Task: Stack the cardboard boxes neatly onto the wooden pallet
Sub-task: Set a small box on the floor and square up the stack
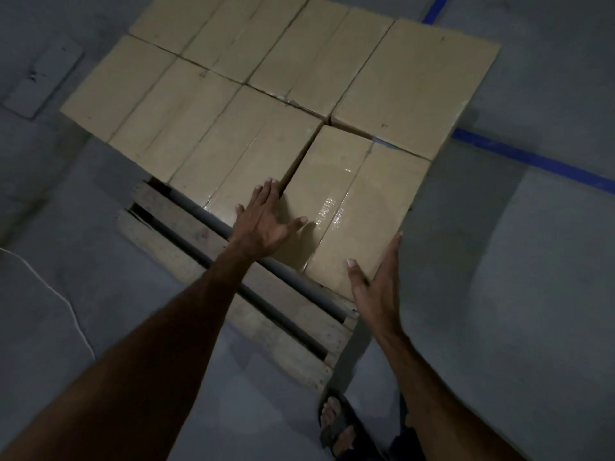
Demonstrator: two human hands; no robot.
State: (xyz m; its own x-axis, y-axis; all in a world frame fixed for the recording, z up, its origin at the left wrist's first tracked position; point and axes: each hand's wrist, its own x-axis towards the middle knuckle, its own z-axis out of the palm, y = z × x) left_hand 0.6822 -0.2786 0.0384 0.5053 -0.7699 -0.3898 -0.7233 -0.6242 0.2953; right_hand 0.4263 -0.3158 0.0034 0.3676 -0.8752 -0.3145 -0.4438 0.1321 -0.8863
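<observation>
Several taped cardboard boxes lie flat in two rows on a wooden pallet (213, 251). The nearest box (352, 207) sits at the pallet's right front, slightly skewed against its neighbours. My left hand (266, 221) lies flat with fingers spread on the near left corner of that box, over the gap to the box beside it (246, 151). My right hand (376, 281) is open, its palm against the box's near right corner. Neither hand grips anything.
Bare pallet slats with dark gaps run toward me at the front left. Grey concrete floor surrounds the pallet, with blue tape lines (532, 159) at the right. A white cable (60, 297) lies at the left. My sandalled foot (339, 424) stands by the pallet's near corner.
</observation>
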